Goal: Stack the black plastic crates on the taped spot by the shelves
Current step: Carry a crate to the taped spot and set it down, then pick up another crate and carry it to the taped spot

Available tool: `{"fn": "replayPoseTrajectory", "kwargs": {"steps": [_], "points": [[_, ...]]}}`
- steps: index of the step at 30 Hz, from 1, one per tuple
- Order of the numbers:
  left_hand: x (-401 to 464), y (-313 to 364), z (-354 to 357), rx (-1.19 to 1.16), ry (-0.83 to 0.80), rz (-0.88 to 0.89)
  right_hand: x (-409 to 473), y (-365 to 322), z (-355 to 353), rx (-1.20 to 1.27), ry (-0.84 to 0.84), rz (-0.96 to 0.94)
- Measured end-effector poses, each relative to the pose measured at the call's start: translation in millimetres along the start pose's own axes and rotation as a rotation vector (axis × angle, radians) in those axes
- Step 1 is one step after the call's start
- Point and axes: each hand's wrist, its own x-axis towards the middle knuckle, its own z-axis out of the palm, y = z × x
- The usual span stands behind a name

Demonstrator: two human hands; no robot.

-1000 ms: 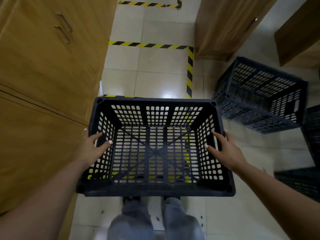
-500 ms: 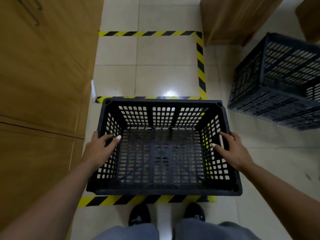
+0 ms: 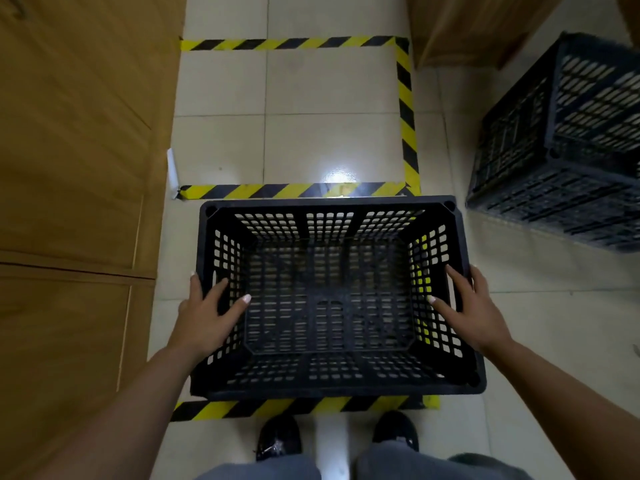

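Both hands, left (image 3: pixel 204 317) and right (image 3: pixel 471 310), grasp the empty, perforated black crate (image 3: pixel 332 372) by its side walls.

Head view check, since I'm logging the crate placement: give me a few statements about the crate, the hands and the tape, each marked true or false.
1. Both hands, left hand and right hand, grip the crate. True.
2. The crate holds boxes. False: it is empty.
3. Yellow-black tape shows just beyond the crate's near edge. True.
4. No other crate is in view. False: a second crate sits to the right.
5. Wooden cabinets stand on the left. True.
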Motion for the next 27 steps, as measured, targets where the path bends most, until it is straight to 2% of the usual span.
{"fn": "replayPoseTrajectory", "kwargs": {"steps": [5,11,16,27], "points": [[-12,23,-4,0.231,-0.059,-0.028,-8,-9,-13,-0.051,-0.087,0.015],[-78,83,-22,0.306,0.026,0.211,-56,-39,-58,-0.134,-0.065,-0.097],[-149,139,-50,0.371,0.046,0.352,-120,-62,-115,-0.075,-0.023,-0.135],[-263,252,-92,0.546,0.023,0.692,-242,-48,-224,-0.003,0.176,-0.047]]}}
